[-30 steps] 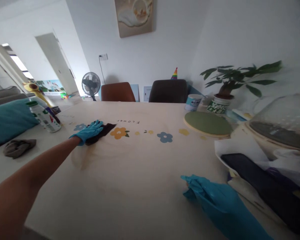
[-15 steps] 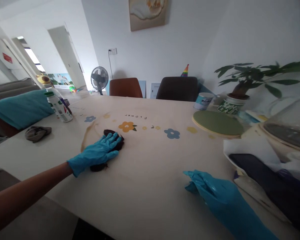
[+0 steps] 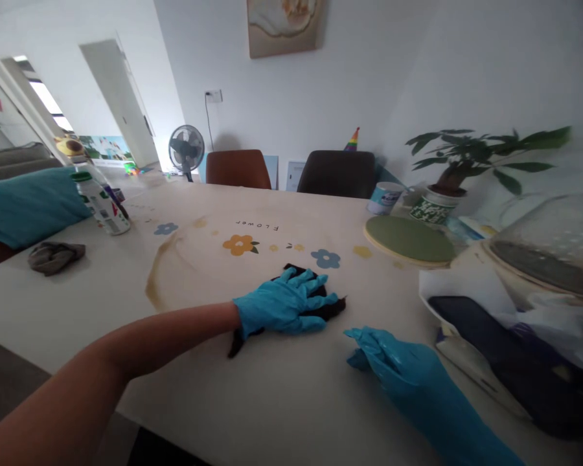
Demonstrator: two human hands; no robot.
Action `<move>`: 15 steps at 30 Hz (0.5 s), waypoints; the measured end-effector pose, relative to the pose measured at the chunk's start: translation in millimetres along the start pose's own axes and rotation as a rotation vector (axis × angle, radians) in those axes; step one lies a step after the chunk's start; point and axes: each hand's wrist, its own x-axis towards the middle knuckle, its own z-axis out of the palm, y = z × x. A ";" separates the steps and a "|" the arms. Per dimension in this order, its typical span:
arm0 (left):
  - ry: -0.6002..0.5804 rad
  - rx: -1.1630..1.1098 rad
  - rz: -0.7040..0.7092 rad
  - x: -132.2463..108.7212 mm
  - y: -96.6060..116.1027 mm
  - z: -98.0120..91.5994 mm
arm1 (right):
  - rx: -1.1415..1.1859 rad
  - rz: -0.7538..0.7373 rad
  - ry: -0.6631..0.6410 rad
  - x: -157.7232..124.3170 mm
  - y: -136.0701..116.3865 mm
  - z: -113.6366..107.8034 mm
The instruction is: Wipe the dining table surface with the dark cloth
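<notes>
My left hand (image 3: 282,304), in a blue glove, lies flat with fingers spread on a dark cloth (image 3: 331,305) and presses it onto the cream tabletop (image 3: 233,388) with its flower print. Most of the cloth is hidden under the palm. My right hand (image 3: 393,366), also gloved in blue, rests on the table just right of it, fingers bent against the surface, holding nothing. A brown curved smear (image 3: 156,275) marks the table to the left.
A spray bottle (image 3: 100,204) and a crumpled grey rag (image 3: 53,256) sit at the left. A green round mat (image 3: 408,238), a tin (image 3: 385,197), a potted plant (image 3: 442,194) and a domed lid (image 3: 554,243) crowd the right. Two chairs (image 3: 291,171) stand behind the table.
My left hand has slid the dark cloth from the far left toward the middle and nearer to me, leaving a brown arc behind. The right hand has stayed in place.
</notes>
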 end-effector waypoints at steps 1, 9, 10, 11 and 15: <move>0.004 0.001 0.000 16.8 -1.1 0.6 | -0.007 0.004 0.010 -4.4 2.5 2.4; 0.058 0.003 -0.278 122.1 -45.7 -17.6 | -0.026 0.044 0.007 -8.8 0.2 -0.2; 0.062 -0.002 -0.327 129.3 -54.2 -22.4 | -0.034 0.049 0.008 -10.1 0.1 -0.7; 0.067 -0.010 -0.374 135.0 -63.0 -27.2 | -0.044 0.053 0.013 -12.9 1.1 -0.5; 0.176 -0.018 -0.507 143.5 -99.4 -41.7 | -0.064 0.098 -0.011 -36.3 14.8 4.8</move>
